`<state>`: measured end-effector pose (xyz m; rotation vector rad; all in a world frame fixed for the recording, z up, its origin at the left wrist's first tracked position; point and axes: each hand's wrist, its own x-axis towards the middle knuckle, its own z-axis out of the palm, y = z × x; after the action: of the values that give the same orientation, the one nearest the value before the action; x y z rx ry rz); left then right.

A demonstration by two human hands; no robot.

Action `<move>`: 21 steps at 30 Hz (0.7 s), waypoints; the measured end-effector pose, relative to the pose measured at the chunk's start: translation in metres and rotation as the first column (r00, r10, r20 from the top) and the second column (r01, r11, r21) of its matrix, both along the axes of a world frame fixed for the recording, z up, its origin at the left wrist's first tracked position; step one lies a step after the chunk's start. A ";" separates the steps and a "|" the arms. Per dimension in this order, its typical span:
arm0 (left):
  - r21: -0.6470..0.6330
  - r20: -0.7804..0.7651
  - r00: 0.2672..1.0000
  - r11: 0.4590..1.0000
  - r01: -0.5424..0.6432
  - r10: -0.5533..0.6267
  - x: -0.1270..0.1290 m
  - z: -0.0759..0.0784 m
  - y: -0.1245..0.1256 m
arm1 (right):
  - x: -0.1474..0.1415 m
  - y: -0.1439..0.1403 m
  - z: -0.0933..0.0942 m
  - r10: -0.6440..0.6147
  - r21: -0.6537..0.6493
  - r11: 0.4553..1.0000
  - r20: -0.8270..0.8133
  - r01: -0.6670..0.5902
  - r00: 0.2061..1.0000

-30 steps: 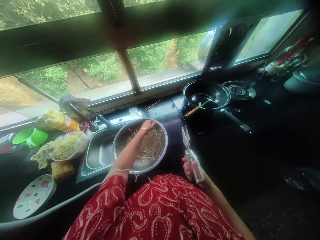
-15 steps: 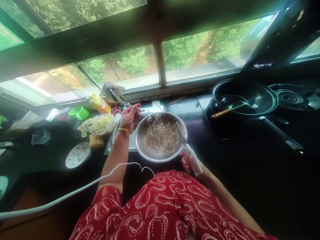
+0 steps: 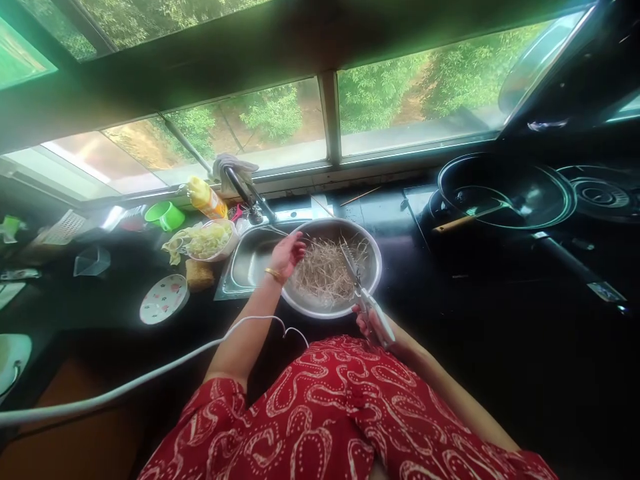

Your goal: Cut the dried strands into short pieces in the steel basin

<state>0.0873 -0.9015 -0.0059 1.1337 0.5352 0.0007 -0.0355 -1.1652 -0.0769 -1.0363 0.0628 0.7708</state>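
A round metal bowl (image 3: 375, 257) holds a tangled heap of thin, pale brown root-like strands (image 3: 325, 270). My left hand (image 3: 289, 255), with a gold bangle at the wrist, is over the bowl's left rim. Its fingers are bent and close together beside the strands; what they hold, if anything, cannot be made out. My right hand (image 3: 364, 323) is wrapped round the light handles of kitchen scissors (image 3: 354, 270) at the bowl's near right side. The scissor blades point away from me, over the strands.
A sink (image 3: 245, 263) with a faucet (image 3: 243, 187) lies left of the bowl. Beyond it are a bowl of cut vegetables (image 3: 213, 243), a yellow bottle (image 3: 205, 198), a green cup (image 3: 164, 215) and a patterned plate (image 3: 164, 300). A wok (image 3: 545, 200) with a spatula is right. A white cable (image 3: 150, 383) crosses in front.
My left hand has moved right and nearer, from beyond the bowl's left edge to over its rim. The scissors have shifted, their blades now angled further left over the strands.
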 end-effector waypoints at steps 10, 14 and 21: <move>-0.321 -0.168 0.985 0.944 -0.080 0.026 0.011 -0.023 -0.021 | -0.005 -0.011 -0.009 0.120 -0.068 0.991 0.016 -0.119 0.993; -0.421 -0.205 0.978 0.905 -0.059 -0.031 0.004 -0.022 -0.027 | -0.002 -0.009 -0.011 0.193 -0.129 0.973 -0.008 -0.192 0.981; -0.442 -0.262 0.962 0.896 -0.049 -0.077 -0.005 -0.032 -0.028 | 0.005 -0.002 -0.004 0.188 -0.066 0.980 0.027 -0.185 0.982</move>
<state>0.0819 -0.9294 -0.0383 0.6869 0.7308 -0.2847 -0.0304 -1.1675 -0.0813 -1.1262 -0.0397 0.9261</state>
